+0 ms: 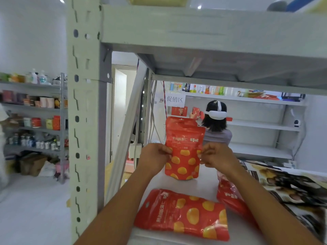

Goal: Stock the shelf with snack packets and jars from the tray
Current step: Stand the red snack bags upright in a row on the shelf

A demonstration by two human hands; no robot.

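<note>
Snack packet (184,147), red with yellow round shapes and white lettering, stands upright on the white shelf board (203,184), held from both sides. The left hand (155,156) pinches its left edge about halfway up with curled fingers, and the right hand (215,156) pinches the right edge at the same height. The packet's bottom seems to meet the board, though the contact line is hard to make out. In front of the upright packet, closer to the camera, a second red packet (182,214) of the same kind lies flat on the board between the two forearms. To the right of the upright packet and nearer the camera, a third red packet (230,197) also lies flat, partly hidden under the right forearm. Further right of the upright packet lies a heap of dark printed bags (292,188), their print too blurred to read. Left of the upright packet rises the pale slotted metal post (83,121) of the shelf, and above the packet runs the next grey shelf level (212,32). Behind the upright packet, well apart, a person wearing a white headset (216,128) faces a far white shelf and holds small red boxes, and above and left of that person hangs a white paper sign (174,99). Far to the left of the upright packet, past the post, a grey rack (62,121) carries cups, jars, cans and bottles on several levels.
</note>
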